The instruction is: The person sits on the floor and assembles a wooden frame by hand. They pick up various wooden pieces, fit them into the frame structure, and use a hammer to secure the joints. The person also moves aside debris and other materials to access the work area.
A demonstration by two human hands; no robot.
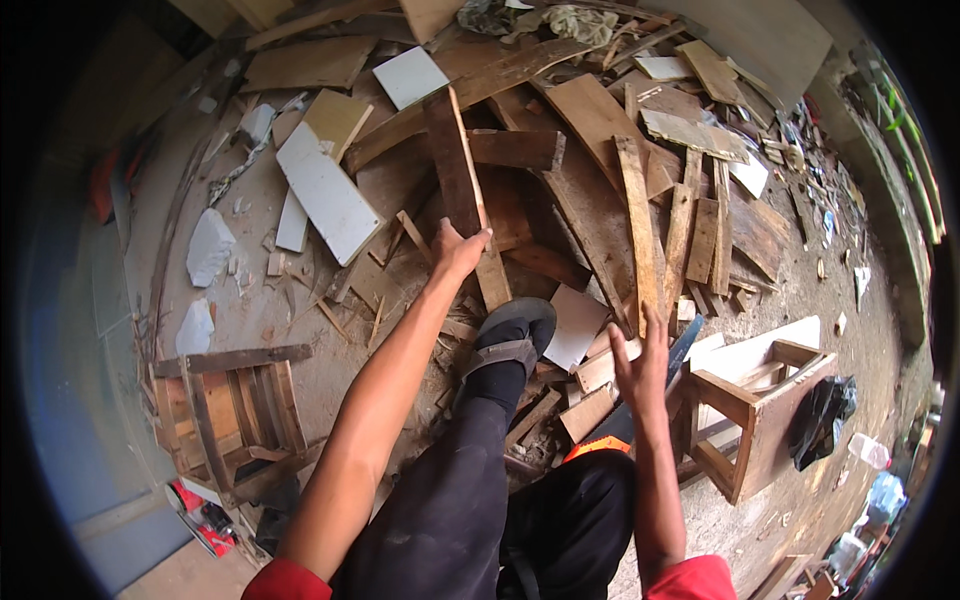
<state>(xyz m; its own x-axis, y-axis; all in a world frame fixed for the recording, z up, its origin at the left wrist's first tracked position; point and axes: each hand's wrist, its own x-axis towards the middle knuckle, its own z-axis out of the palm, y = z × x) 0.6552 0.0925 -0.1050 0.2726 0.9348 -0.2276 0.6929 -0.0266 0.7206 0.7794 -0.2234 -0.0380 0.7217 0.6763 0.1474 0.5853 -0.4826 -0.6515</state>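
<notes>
My left hand (pixel 460 248) is closed around the lower end of a dark brown wooden board (pixel 452 165), which stands up from the scrap pile with a pale edge showing. My right hand (pixel 642 365) is open, thumb apart from the fingers, at the lower end of a long light wood strip (pixel 640 225); whether the fingertips touch it is hard to tell. Short wood offcuts (pixel 597 370) lie beside that thumb. Behind the right wrist lies a handsaw with an orange handle (pixel 598 447) and a dark blade (pixel 685 345). My sandalled foot (pixel 515 335) rests among the wood.
Scrap boards and strips (pixel 590 120) cover the ground ahead. White panels (pixel 330 190) lie at left. Small wooden frames stand on both sides, one at left (pixel 235 415) and one at right (pixel 745 420), the latter with a black plastic bag (pixel 825 420). Plastic bottles (pixel 885 495) lie far right.
</notes>
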